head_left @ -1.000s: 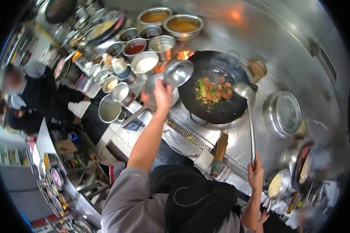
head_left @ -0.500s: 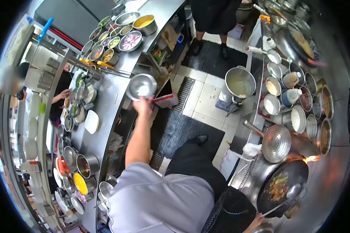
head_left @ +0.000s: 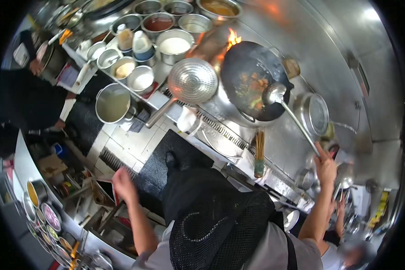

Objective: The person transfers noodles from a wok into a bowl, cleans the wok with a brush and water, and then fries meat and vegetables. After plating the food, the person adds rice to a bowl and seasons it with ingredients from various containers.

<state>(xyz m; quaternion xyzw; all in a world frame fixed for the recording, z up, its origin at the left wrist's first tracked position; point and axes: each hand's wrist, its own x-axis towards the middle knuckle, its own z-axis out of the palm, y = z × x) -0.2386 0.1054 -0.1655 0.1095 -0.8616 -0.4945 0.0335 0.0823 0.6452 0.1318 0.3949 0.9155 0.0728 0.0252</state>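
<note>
Gripping ladle (head_left: 274,93) in right hand (head_left: 326,170); best slid under food (head_left: 251,86) from four o'clock in wok (head_left: 252,56). Cannot tell state of left hand (head_left: 123,185), blurred, eight o'clock.

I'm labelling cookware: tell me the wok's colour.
The wok is black, shown best in the head view.

No text, label, brand, number or sign can be read on the ladle (head_left: 275,94), the wok (head_left: 238,58) or elsewhere in a kitchen; any print on the yellow strip (head_left: 379,209) at far right is too small to make out.
</note>
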